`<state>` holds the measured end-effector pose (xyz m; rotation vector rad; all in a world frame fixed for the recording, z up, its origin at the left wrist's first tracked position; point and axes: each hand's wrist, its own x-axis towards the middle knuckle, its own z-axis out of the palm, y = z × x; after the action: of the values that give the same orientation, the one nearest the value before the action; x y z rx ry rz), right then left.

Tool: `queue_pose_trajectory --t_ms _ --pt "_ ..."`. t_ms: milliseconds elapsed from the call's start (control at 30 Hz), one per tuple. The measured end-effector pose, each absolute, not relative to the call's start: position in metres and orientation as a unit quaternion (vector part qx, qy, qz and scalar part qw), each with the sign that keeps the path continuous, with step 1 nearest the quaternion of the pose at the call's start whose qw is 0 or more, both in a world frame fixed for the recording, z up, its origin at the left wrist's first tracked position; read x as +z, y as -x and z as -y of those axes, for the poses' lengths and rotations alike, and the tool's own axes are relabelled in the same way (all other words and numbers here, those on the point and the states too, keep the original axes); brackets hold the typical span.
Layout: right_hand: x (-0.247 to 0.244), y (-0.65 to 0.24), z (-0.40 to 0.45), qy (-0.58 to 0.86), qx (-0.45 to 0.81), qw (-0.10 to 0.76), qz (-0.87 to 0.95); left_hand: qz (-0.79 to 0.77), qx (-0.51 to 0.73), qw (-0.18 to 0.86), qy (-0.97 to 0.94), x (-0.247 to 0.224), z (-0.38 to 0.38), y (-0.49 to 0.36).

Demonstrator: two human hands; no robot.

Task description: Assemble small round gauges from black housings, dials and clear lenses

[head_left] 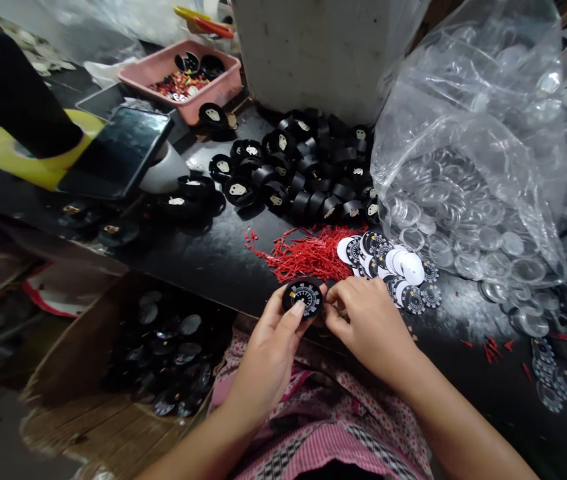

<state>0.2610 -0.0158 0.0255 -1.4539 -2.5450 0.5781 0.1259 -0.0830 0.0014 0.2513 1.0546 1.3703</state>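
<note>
A round black gauge [304,293] with white numbers on its dial faces up at the front of the table, held by my left hand [274,330], whose thumb presses on the dial. Close beside its right edge is my right hand [366,320], with the fingers curled together; whatever they pinch is hidden. Just beyond my hands lies a pile of thin red pointers [308,253]. To the right of them, loose dial discs [383,257] are heaped, some with the white back up and some with the black printed face up.
Several black gauge housings [308,167] are piled behind the pointers. A clear bag of transparent lenses [443,193] stands at right. At left are a pink basket [233,70], a phone [118,153] and yellow tape [1,157]. Below the table edge, a cardboard box [58,380] holds gauges.
</note>
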Motion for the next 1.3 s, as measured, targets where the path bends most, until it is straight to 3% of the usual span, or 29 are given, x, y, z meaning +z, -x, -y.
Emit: queue_pose_trajectory --t_ms 167,267,467,667,933,1300 --pt "0.026 -0.271 0.019 0.524 0.402 0.179 0.729 -0.425 0.638 0.629 -0.129 0.007 0.082 -0.128" --pt "0.027 -0.275 0.020 0.519 0.456 0.234 0.684 -0.401 0.644 0.639 -0.127 0.009 0.082 -0.127" --pt "0.040 -0.274 0.026 0.469 0.413 0.293 0.723 -0.432 0.656 0.609 -0.107 0.011 0.075 -0.126" --pt "0.041 -0.270 0.026 0.474 0.364 0.256 0.760 -0.471 0.574 0.649 -0.163 -0.001 0.070 -0.140" --pt "0.042 -0.274 0.026 0.481 0.357 0.232 0.766 -0.502 0.568 0.605 -0.244 -0.001 0.075 -0.140" --pt "0.040 -0.270 0.043 0.486 0.381 0.271 0.739 -0.578 0.539 0.478 -0.384 0.012 0.080 -0.135"
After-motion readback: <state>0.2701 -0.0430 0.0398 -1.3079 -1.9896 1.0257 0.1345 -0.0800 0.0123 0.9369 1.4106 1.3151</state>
